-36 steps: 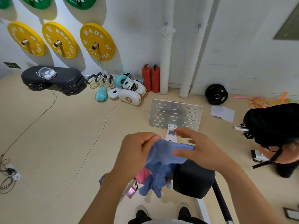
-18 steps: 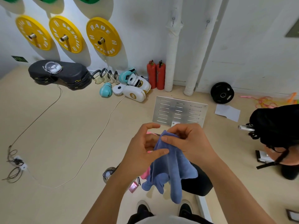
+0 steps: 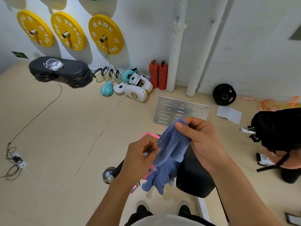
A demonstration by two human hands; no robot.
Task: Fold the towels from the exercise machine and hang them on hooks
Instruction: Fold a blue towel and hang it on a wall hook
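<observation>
Hanging limp and bunched, blue towel [image 3: 169,154] pinched between both hands.

Towel [image 3: 171,152] hangs between both hands, above the seat pad [image 3: 195,176], metal plate [image 3: 180,110] behind

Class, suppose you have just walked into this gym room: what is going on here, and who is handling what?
A person stands over a black padded seat holding a blue towel in both hands. The right hand pinches its upper edge, the left hand grips it lower down, and the rest hangs loose, not yet folded. A pink towel shows behind it. No hook is identifiable, so hanging is not yet done.
</observation>
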